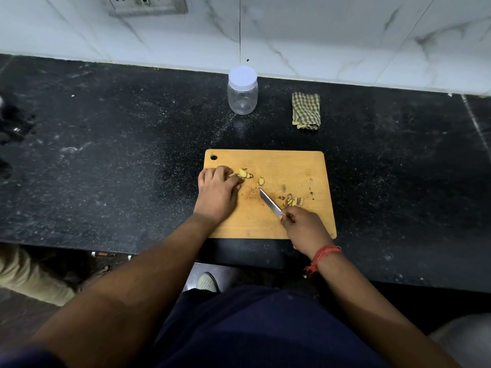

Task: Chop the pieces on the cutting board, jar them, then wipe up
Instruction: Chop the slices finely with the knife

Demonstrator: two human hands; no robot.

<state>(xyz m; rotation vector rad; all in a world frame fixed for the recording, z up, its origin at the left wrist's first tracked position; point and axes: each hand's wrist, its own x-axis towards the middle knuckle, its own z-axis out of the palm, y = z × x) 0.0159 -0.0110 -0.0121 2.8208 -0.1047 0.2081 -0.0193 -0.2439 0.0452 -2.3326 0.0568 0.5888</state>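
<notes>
Black bench (106, 155), board (292, 166) on top. Left hand (216, 191) curled on pieces (243, 173), right hand (303, 225) gripped knife (271, 204). Could cut fingers if too near.

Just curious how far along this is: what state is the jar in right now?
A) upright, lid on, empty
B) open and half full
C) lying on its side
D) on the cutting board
A: the jar stands upright on the counter behind the board, white lid on, nothing visible inside.
</notes>
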